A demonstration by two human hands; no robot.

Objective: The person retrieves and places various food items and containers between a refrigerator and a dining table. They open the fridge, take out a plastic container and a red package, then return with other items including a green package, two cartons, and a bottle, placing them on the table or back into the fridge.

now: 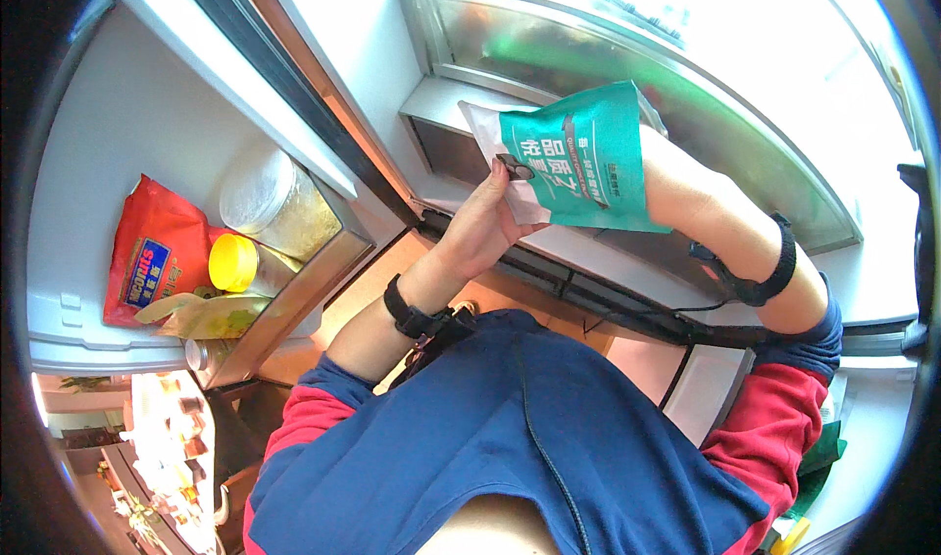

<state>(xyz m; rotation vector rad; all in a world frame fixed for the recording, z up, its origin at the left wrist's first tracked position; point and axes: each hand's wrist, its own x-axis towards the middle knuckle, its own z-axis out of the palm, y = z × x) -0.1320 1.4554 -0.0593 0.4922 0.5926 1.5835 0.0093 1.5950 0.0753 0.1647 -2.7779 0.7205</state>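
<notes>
My left hand (485,221) grips a teal and white foil pouch (581,165) by its lower edge, thumb on the front and fingers underneath. The pouch bears writing and is held in front of the open refrigerator. My right hand (662,160) reaches into the pouch's open mouth from the right. Only its wrist side shows, so its fingers and anything in them are hidden. Both wrists wear black straps. Just behind the pouch is a clear refrigerator drawer (529,55) with blurred green contents.
On the open left door, a shelf (316,276) holds a red bag (158,254), a yellow-lidded jar (235,262), a clear tub (272,195) and a yellowish packet (217,316). Another open door (875,401) stands at right. A cable (662,310) runs from the right wrist strap.
</notes>
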